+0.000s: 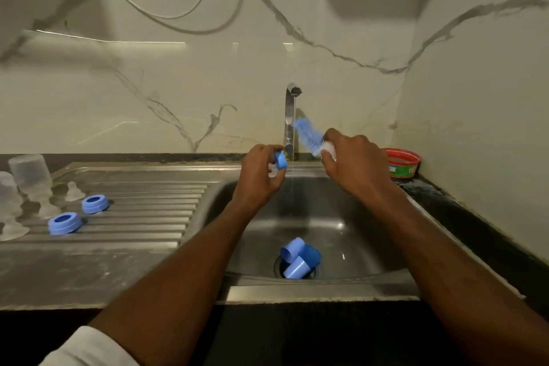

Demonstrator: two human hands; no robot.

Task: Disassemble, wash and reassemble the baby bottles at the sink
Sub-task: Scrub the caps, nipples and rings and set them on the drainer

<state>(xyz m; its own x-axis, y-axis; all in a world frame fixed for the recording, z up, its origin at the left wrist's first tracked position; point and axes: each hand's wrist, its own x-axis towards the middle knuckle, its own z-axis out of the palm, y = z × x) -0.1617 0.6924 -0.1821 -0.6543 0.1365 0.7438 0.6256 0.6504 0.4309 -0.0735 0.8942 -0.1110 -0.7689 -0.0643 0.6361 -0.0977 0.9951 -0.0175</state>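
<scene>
My left hand [261, 171] grips a small blue bottle ring [280, 160] over the sink [350, 217], beside a thin stream of water from the tap [289, 116]. My right hand [355, 160] holds a bottle brush [307, 137] by its white base, its blue bristles pointing up and left toward the tap. Three blue caps [300, 257] lie over the drain. On the draining board [142, 211] sit two blue rings [95, 203] [64, 223], a clear teat [73, 192] and upturned clear bottles [31, 177].
A red and green tub [403, 162] stands on the dark counter at the back right corner. A marble wall rises behind the sink and along the right. Cables hang on the wall at the upper left.
</scene>
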